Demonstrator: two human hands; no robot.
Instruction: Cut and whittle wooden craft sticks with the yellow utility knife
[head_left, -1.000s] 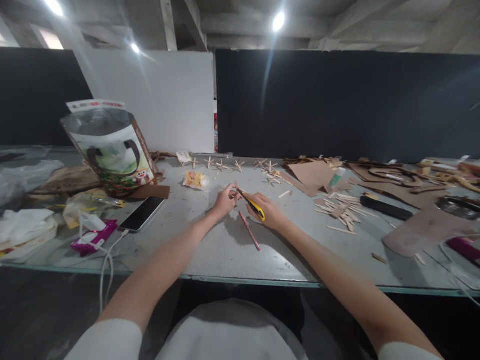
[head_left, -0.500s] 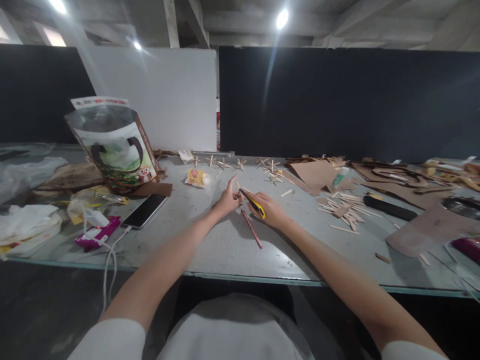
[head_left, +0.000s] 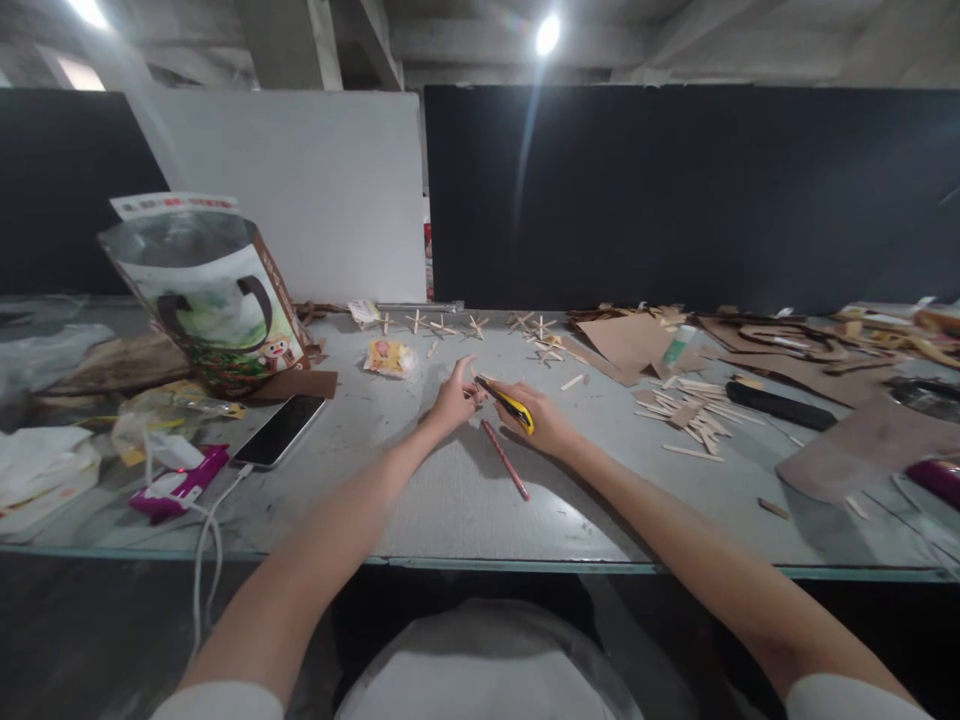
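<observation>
My right hand (head_left: 546, 420) is wrapped round a yellow and black utility knife (head_left: 517, 410), whose front end points up and left toward my other hand. Close beside it, my left hand (head_left: 452, 398) has its fingers curled in, with one finger raised, and pinches what looks like a small wooden stick, mostly hidden by the fingers. Below both hands a red patterned pencil (head_left: 506, 462) lies on the grey table (head_left: 442, 510). Several star-shaped pieces of crossed wooden sticks (head_left: 477, 326) stand in a row beyond my hands.
Loose wooden sticks (head_left: 697, 415), a glue stick (head_left: 679, 345), brown cardboard (head_left: 619, 345) and a black bar-shaped object (head_left: 780, 407) lie to the right. On the left are a yellow packet (head_left: 390, 358), a phone (head_left: 281, 430) on a cable, a purple device (head_left: 180, 485) and a large bag (head_left: 214, 310).
The camera view has shifted slightly, so objects on the left appear further left. Both hands and the utility knife stay almost in place, with the knife a touch further right.
</observation>
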